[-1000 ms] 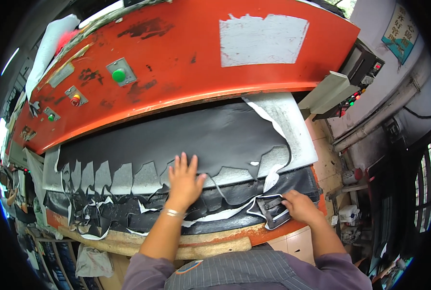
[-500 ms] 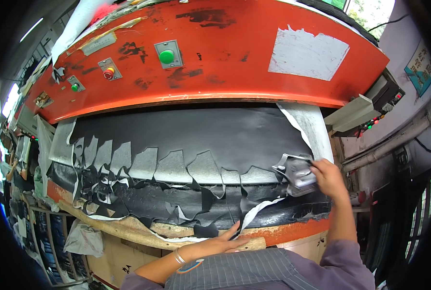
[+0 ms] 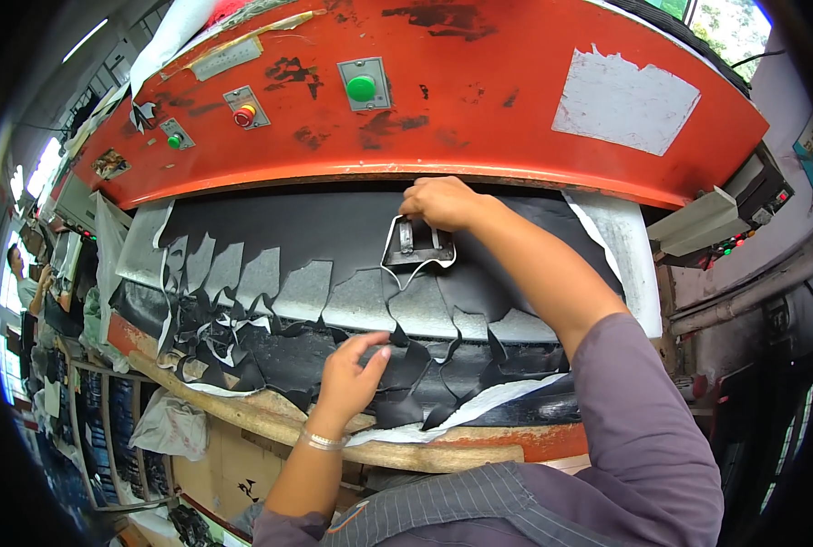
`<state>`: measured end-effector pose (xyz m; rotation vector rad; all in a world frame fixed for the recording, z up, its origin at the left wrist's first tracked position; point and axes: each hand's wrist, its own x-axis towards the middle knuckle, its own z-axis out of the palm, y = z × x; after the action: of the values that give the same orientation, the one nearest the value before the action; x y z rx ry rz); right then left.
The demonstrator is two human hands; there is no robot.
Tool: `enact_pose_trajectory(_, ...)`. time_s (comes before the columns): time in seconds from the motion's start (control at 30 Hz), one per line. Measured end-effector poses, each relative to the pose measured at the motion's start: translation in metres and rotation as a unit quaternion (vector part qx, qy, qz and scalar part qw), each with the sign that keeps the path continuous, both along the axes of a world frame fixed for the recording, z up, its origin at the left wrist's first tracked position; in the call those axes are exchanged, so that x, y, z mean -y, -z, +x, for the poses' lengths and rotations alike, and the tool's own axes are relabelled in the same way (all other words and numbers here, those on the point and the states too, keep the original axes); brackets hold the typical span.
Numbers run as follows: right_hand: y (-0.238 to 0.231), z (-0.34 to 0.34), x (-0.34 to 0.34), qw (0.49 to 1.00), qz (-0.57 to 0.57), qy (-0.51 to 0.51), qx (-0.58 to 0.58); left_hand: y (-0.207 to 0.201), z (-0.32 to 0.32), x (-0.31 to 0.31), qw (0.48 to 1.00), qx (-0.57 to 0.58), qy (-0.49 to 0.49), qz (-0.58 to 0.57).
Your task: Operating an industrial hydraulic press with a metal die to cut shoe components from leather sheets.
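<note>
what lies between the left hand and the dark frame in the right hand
The pale board and the ragged edge of the black sheet, as the head view shows.

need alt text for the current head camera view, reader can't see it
A person's right hand grips a pale-edged metal frame over a large black sheet with a jagged, cut front edge. The left hand is open near ragged black strips. Behind the sheet rises an orange machine panel with green and red push buttons.

Metal frame [image 3: 422,256] in right fingers [image 3: 414,202]
</note>
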<state>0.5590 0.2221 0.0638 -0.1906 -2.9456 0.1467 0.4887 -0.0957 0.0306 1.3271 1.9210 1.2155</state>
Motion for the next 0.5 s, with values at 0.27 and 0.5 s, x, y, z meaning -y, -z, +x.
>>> enact_pose_trajectory(0.27, 0.037, -0.026, 0.017, 0.992, -0.067, 0.074, -0.074, 0.048, -0.030, -0.067, 0.991, -0.120, -0.043, 0.028)
enact_pose_trajectory(0.5, 0.064, 0.059, 0.075, 0.963, -0.117, 0.215, -0.115, 0.062, -0.023, -0.074, 0.977, -0.195, -0.013, 0.086)
